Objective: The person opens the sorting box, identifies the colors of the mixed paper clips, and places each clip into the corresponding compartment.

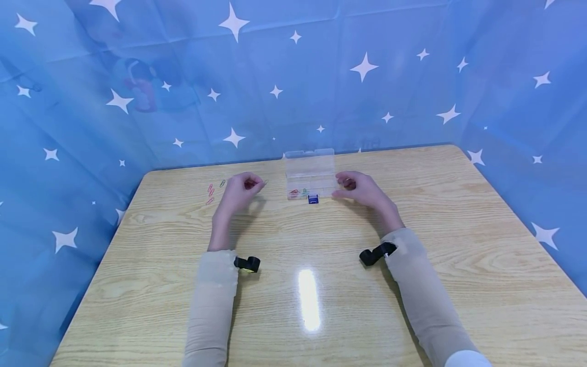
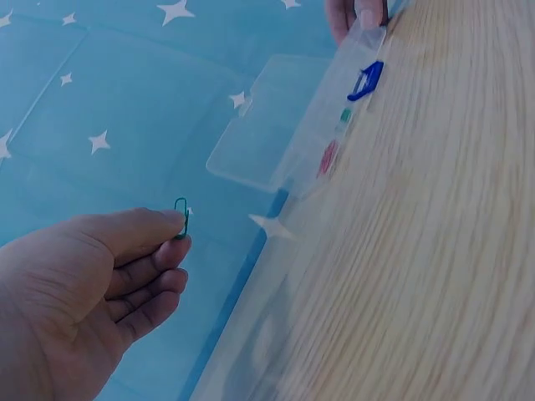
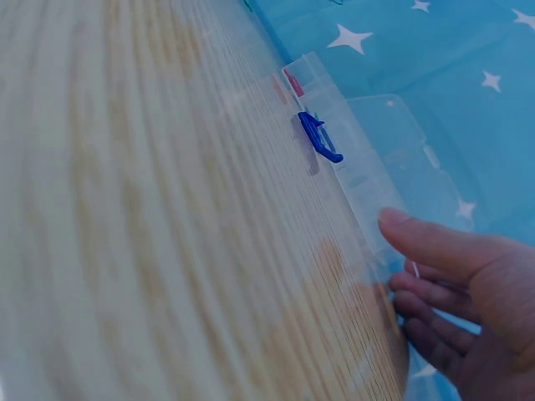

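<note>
Two hands working: left hand (image 2: 92, 276) pinching green paper clip (image 2: 181, 217), right hand (image 3: 468, 301) loosely curled, steadying clear box (image 1: 310, 176); advising carrying clip low over open compartment.

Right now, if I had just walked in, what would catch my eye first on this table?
A clear plastic box with its lid open stands at the far middle of the wooden table, a blue latch on its front. The left hand pinches a green paper clip, and the right hand touches the box's right end. More coloured paper clips lie to the left.
</note>
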Demonstrator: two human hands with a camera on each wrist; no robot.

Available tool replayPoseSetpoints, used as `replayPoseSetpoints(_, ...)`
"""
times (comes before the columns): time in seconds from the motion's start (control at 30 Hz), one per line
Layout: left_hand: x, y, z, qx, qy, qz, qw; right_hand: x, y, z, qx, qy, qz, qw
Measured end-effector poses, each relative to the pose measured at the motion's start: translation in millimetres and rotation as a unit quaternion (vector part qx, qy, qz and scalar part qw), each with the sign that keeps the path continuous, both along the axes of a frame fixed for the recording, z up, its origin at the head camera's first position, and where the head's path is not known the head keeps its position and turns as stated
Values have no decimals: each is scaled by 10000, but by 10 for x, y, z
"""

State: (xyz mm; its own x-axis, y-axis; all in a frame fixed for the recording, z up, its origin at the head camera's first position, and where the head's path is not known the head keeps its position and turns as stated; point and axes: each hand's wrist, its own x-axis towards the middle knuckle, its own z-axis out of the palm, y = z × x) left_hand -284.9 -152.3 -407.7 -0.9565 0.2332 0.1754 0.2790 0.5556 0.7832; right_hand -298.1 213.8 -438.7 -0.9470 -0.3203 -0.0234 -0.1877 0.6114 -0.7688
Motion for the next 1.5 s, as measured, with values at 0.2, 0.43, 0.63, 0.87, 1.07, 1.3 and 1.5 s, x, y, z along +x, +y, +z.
replayPoseSetpoints(0.2,-4,154,23,132,-38,-16,9999,3,4,10,3,25,6,10000)
replayPoseSetpoints(0.43,-35,346,-5,240,192,36,9995,1,-1,19,9,11,-14,10000)
replayPoseSetpoints(0.63,-57,508,-14,370,334,-37,9988,3,10,12,-30,6,3,10000)
replayPoseSetpoints(0.87,-41,673,-31,266,290,-106,9992,-12,10,-10,-29,41,-3,10000)
replayPoseSetpoints(1.07,-53,798,-81,140,293,-102,9994,-13,5,-11,30,90,-3,10000)
replayPoseSetpoints(1.3,-45,922,-135,0,334,-292,9990,-12,6,-11,95,95,-17,9999)
replayPoseSetpoints(1.5,-60,988,-206,-138,408,-354,9984,-7,6,7,46,15,-10,10000)
